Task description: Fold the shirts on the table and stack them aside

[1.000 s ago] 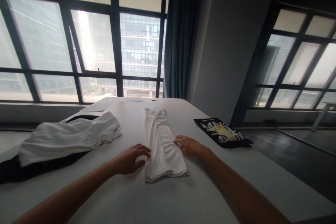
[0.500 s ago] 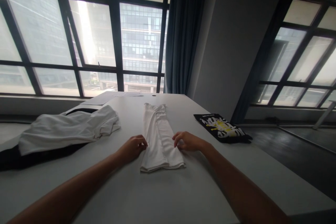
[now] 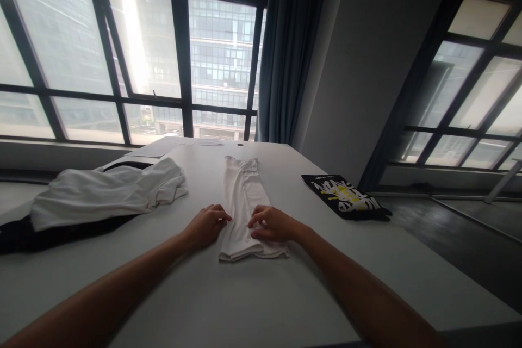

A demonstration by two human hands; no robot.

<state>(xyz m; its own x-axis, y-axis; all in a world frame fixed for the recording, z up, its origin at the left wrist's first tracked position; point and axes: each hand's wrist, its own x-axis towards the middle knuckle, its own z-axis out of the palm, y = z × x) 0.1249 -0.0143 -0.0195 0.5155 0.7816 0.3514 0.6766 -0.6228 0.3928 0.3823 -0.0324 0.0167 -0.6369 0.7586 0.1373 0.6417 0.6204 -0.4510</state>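
A white shirt (image 3: 238,196), folded into a long narrow strip, lies lengthwise away from me on the table, its near end showing stacked layers. At its left edge is my left hand (image 3: 209,224), fingers curled and the fingertips pinching the cloth there. My right hand (image 3: 274,223) is over the shirt's nearer half, with thumb and fingers bent together on the fabric near the middle fold line. Its palm and wrist cover part of the right side of the shirt.
On the left, a rumpled white garment (image 3: 101,193) lies over a black one (image 3: 73,236). A folded black garment with white and yellow print (image 3: 346,198) sits near the right edge of the white table (image 3: 228,304). Paper sheets (image 3: 157,147) lie at the far end, before the windows.
My right hand has moved left, from the shirt's right edge to its middle. My left hand has stayed at the left edge. The view has tilted slightly.
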